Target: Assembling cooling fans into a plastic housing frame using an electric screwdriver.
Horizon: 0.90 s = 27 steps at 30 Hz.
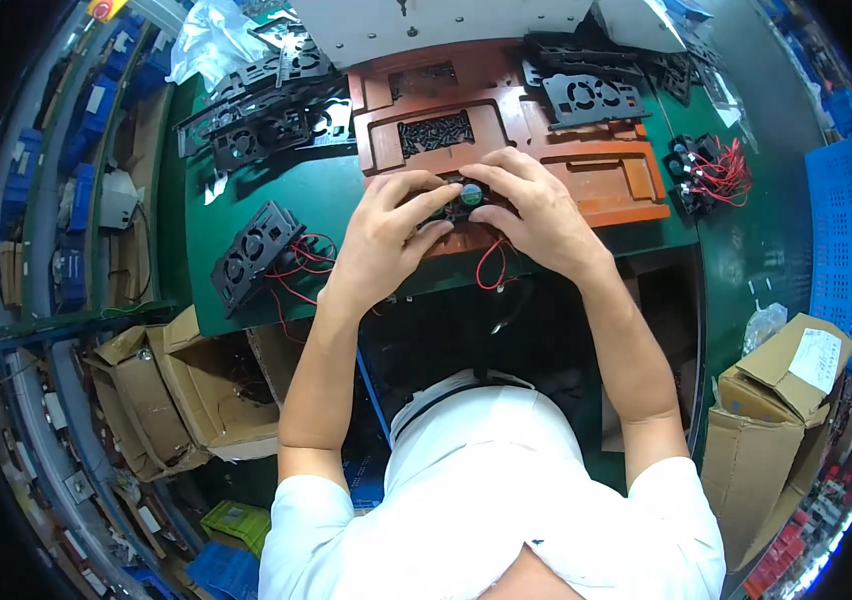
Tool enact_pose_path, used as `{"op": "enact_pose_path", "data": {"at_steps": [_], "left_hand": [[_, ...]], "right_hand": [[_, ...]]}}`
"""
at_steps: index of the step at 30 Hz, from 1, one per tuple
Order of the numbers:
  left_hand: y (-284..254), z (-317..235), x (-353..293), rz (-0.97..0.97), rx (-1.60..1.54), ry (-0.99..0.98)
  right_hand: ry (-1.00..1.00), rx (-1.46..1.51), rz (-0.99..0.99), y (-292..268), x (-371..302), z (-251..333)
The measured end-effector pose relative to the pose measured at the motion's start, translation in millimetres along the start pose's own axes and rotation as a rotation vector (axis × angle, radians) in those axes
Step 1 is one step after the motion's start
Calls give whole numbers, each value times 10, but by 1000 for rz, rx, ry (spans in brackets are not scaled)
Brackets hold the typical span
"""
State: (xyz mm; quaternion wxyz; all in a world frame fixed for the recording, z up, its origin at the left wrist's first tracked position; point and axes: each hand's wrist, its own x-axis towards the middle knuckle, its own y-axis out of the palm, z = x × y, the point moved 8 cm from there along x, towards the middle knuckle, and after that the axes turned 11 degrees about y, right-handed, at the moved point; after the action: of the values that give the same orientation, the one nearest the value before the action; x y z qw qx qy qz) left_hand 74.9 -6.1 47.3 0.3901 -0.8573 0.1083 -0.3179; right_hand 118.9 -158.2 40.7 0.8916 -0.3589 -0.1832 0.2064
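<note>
Between my two hands is a small black cooling fan [471, 194] with a round green label at its hub. My left hand [391, 235] grips its left side with thumb and fingers. From the right, my right hand [536, 215] pinches the same fan. A red wire loop [491, 265] hangs below it over the table's front edge. The fan is over the near edge of an orange tray [606, 207]; my fingers hide part of its frame. Behind my hands, a recess of that tray holds a heap of small black screws [436, 133].
A black bracket with fan cutouts [258, 255] and red wires lies at the left on the green table [346, 290]. Stacked black brackets [261, 125] stand back left, more brackets [591, 98] back right. Several wired fans [711, 175] sit at right. Cardboard boxes [771, 430] flank me.
</note>
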Motion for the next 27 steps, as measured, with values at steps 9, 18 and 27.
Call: {"op": "enact_pose_path", "data": {"at_steps": [9, 18, 27], "left_hand": [[25, -109, -22, 2, 105, 63], [1, -168, -24, 68, 371, 57], [33, -234, 54, 15, 313, 82]], "right_hand": [[-32, -111, 33, 29, -68, -13], [-29, -116, -67, 49, -112, -15], [73, 315, -276, -304, -176, -279]]}}
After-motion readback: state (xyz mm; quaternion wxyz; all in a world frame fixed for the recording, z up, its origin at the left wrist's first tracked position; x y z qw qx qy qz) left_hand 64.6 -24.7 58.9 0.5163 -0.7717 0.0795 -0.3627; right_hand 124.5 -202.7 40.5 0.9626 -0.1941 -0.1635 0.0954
